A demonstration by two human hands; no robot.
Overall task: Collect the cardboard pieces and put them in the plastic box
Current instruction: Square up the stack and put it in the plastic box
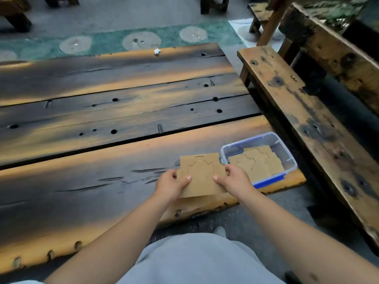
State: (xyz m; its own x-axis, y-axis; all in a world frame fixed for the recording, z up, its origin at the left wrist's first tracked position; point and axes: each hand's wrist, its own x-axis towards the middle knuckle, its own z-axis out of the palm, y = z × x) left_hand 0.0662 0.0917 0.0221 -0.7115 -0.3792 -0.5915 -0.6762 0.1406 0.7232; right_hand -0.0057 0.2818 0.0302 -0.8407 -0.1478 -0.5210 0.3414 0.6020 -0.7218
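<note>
A flat brown cardboard piece (202, 174) with curved cut lines is held just above the near edge of the wooden table. My left hand (171, 184) grips its left side, thumb on top. My right hand (233, 180) grips its right side the same way. Right beside it stands the clear plastic box (287, 152) with a blue rim, at the table's near right corner. Several cardboard pieces (258, 162) lie stacked flat inside the box. The held piece sits just left of the box, its right edge close to the box rim.
The dark plank table (102, 119) stretches away to the left and far side, with a small white scrap (157, 51) at its far edge. A wooden bench (297, 111) runs along the right. Green patterned floor lies beyond.
</note>
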